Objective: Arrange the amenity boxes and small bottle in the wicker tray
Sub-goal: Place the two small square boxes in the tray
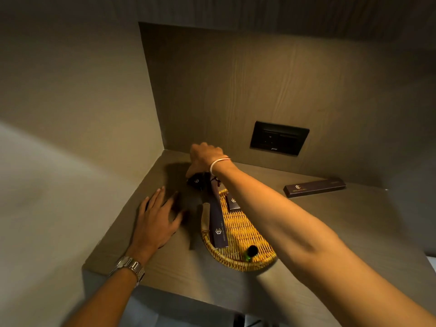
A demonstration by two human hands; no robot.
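Observation:
A yellow wicker tray [238,263] sits on the wooden shelf, partly under my right forearm. Inside it lie a long dark box [218,223] along the left rim, a smaller dark box [233,202] near the far end, and a small green bottle with a black cap [250,253] at the near rim. My right hand [204,159] reaches past the tray's far left end and is closed on a small dark box [197,181] with a gold logo. My left hand [158,219] rests flat on the shelf left of the tray, fingers spread. Another long dark box [315,187] lies on the shelf at the right.
The shelf [179,274] is a corner niche with wood panels behind and to the left. A black wall socket [279,138] is set in the back panel. The shelf's front edge runs below my left wrist.

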